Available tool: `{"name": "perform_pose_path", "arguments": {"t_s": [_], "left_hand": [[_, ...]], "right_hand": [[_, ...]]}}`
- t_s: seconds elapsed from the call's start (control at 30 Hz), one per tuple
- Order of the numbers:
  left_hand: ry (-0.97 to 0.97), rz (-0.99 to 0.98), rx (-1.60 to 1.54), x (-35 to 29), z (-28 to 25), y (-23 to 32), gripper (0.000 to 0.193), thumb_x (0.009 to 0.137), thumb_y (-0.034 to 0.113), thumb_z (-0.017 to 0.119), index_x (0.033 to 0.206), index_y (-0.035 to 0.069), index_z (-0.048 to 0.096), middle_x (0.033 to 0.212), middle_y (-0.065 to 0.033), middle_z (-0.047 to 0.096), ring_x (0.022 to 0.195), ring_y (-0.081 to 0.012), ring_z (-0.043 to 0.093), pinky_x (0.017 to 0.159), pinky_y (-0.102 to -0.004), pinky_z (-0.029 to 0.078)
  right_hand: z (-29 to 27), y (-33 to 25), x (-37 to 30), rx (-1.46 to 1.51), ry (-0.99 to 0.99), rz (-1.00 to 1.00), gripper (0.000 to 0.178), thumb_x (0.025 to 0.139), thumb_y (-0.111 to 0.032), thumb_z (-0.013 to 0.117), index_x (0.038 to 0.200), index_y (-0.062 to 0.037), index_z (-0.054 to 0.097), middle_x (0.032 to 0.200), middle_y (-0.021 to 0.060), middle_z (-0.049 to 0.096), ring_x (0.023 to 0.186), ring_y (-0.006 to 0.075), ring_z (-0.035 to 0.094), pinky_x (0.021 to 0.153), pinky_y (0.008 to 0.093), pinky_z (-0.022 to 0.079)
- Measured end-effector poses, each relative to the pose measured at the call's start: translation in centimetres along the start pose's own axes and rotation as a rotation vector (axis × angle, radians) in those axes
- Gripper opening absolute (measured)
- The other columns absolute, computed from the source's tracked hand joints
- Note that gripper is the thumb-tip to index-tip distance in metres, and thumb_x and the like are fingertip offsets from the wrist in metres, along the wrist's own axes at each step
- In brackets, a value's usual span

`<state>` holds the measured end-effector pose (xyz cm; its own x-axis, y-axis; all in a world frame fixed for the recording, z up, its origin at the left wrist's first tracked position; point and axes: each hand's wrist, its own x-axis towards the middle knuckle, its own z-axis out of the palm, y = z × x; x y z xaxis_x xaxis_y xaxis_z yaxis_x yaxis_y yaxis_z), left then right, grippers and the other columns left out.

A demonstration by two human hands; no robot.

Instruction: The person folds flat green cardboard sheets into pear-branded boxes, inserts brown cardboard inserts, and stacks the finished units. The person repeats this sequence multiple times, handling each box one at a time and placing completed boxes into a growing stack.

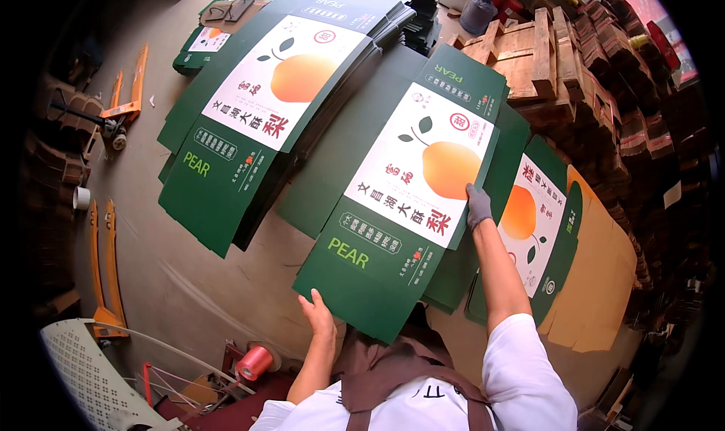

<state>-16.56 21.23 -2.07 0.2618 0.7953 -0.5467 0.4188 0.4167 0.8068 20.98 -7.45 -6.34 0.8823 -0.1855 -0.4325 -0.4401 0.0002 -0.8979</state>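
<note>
A flat green carton blank (408, 170), printed with a yellow pear on a white panel, lies slantwise in front of me. My right hand (478, 207), in a grey glove, grips its right edge; part of the fingers is hidden there. Bare and with fingers apart, my left hand (319, 314) is at the near left corner of the blank, by its lower edge. More green cardboard (351, 121) shows beneath this blank. To the left rises a thick stack of matching carton blanks (260, 83).
Another pear-printed blank (525, 212) lies on brown cardboard (596, 268) at right. Wooden pallets (521, 53) and bundled cardboard (604, 46) stand behind. Yellow pallet-jack forks (106, 265) lie at left. A red twine spool (257, 363) sits near a perforated metal panel (91, 370).
</note>
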Motion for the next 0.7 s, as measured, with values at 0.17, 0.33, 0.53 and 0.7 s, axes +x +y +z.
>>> {"name": "perform_pose_path", "arguments": {"t_s": [0.17, 0.33, 0.53, 0.7], "left_hand": [[0.057, 0.152, 0.113, 2.9, 0.1, -2.8, 0.049, 0.102, 0.023, 0.05, 0.139, -0.007, 0.038, 0.135, -0.0191, 0.051, 0.116, -0.0259, 0.055, 0.099, -0.035, 0.045], [-0.043, -0.071, 0.008, 3.4, -1.3, -2.3, 0.049, 0.104, 0.038, 0.036, 0.13, -0.002, 0.046, 0.126, -0.0181, 0.054, 0.107, -0.0287, 0.06, 0.084, -0.0426, 0.054], [0.236, 0.802, 0.853, -1.1, 3.3, -1.1, 0.054, 0.1, 0.027, 0.049, 0.142, -0.005, 0.037, 0.137, -0.0266, 0.046, 0.124, -0.04, 0.047, 0.105, -0.047, 0.039], [-0.758, 1.125, 0.941, -20.4, 16.4, -1.8, 0.046, 0.095, 0.011, 0.055, 0.138, -0.001, 0.044, 0.14, -0.0204, 0.045, 0.131, -0.0362, 0.041, 0.109, -0.0438, 0.033]], "right_hand": [[-0.1, -3.7, -2.4, -0.565, -0.045, -0.169, 0.054, 0.085, -0.044, 0.062, 0.1, 0.008, 0.065, 0.1, 0.0292, 0.067, 0.095, 0.0417, 0.066, 0.083, 0.0436, 0.051], [-6.3, -7.1, -8.3, -0.672, -0.008, -0.12, 0.056, 0.088, -0.047, 0.06, 0.124, -0.0044, 0.057, 0.107, 0.0199, 0.068, 0.103, 0.0377, 0.064, 0.09, 0.0431, 0.048], [-36.5, 0.7, -11.4, -0.561, 0.322, 0.03, 0.04, 0.086, -0.038, 0.062, 0.111, -0.0072, 0.064, 0.103, 0.0151, 0.07, 0.096, 0.032, 0.067, 0.085, 0.0415, 0.051], [-66.8, 9.2, -17.2, -0.97, 0.948, 0.408, 0.04, 0.081, -0.039, 0.062, 0.104, -0.0067, 0.068, 0.106, 0.0182, 0.067, 0.097, 0.0355, 0.065, 0.083, 0.0452, 0.052]]}}
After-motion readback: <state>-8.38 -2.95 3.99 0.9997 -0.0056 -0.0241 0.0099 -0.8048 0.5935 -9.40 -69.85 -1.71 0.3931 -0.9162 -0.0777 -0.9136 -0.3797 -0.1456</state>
